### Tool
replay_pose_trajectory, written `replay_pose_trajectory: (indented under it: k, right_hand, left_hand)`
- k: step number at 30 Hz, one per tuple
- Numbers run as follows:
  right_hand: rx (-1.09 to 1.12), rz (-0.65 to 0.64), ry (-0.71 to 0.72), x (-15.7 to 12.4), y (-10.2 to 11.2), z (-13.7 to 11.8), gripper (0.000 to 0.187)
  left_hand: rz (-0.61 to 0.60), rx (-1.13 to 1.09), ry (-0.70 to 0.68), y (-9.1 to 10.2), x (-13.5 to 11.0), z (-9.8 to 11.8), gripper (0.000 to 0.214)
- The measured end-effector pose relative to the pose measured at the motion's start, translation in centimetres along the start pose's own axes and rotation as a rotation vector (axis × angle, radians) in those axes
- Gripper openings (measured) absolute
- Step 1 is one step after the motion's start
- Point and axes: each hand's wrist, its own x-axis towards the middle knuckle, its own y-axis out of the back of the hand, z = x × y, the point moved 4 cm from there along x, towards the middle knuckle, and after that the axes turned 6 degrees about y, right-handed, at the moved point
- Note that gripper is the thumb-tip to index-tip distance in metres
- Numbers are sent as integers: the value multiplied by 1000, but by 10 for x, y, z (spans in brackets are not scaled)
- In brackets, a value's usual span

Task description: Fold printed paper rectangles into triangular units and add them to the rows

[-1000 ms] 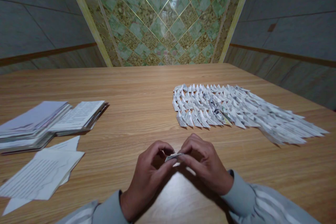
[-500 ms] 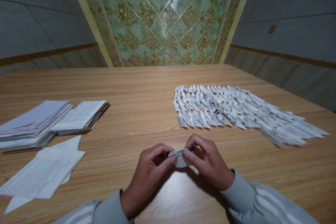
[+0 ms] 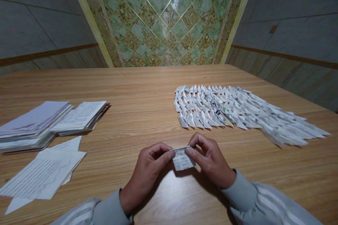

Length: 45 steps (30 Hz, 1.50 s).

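My left hand (image 3: 146,172) and my right hand (image 3: 211,161) both pinch one small folded slip of printed paper (image 3: 182,160) just above the wooden table (image 3: 148,112). The fingertips of each hand grip its top fold, and the lower flap hangs toward me. Beyond my right hand lie rows of several small folded paper triangles (image 3: 227,107), spread out to the right.
An open book on a stack of papers (image 3: 47,121) sits at the left. Loose torn printed sheets (image 3: 42,174) lie near the left front edge. Grey walls and a green patterned panel stand behind the table.
The paper slip has been opened out from a tight fold into a flat flap facing me. Both hands shifted slightly away from me, still pinching it.
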Motion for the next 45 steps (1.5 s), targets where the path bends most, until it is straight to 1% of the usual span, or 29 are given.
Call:
replay_pose_trajectory:
  k: [3, 7, 9, 11, 13, 15, 17, 20, 22, 26, 28, 31, 35, 38, 43, 45]
  right_hand:
    - [47, 30, -28, -1, -2, 3, 23]
    - [90, 39, -62, -4, -6, 6, 23]
    - [86, -10, -83, -4, -8, 5, 22]
    - [21, -88, -81, -4, -10, 2, 21]
    - [-89, -160, -20, -2, -11, -2, 22]
    - [-166, -189, 49, -1, -11, -5, 24]
    - [-159, -169, 53, 0, -9, -3, 25]
    - [-50, -112, -36, -1, -7, 3, 28]
    - [32, -97, -86, -2, -7, 7, 31]
    - [142, -94, -127, -3, -9, 10, 35]
    - [174, -87, -138, -3, -10, 12, 36]
    - [189, -54, -158, -3, -11, 16, 37]
    - [175, -40, -177, -3, -11, 18, 35]
    - [116, -90, -186, -3, -12, 15, 33]
    - [41, -134, -192, -1, -10, 10, 29]
    - [35, -156, -193, -1, -10, 10, 27]
  left_hand:
    - [-17, -68, 27, -2, 0, -2, 18]
    - [-102, -101, 61, -7, -1, -5, 21]
    - [-107, -60, 68, -7, -2, -5, 24]
    - [-114, 3, 63, -7, -3, -4, 27]
    - [-149, 60, 59, -8, -3, -3, 27]
    - [-150, 63, 63, -7, -2, -2, 26]
    - [-124, -2, 80, -7, -1, -2, 22]
    - [-131, -77, 122, -9, 0, -5, 23]
    - [-129, -73, 134, -9, -1, -6, 28]
    - [-83, -43, 94, -6, -2, -5, 31]
    - [-94, -53, 89, -6, -2, -4, 31]
    - [-133, -93, 97, -8, -1, -4, 25]
    - [-161, -115, 143, -10, 1, -6, 24]
    - [-122, -98, 160, -7, 4, -8, 26]
    - [61, -162, 166, 4, 7, -10, 23]
    - [77, -113, 131, 5, 5, -7, 21]
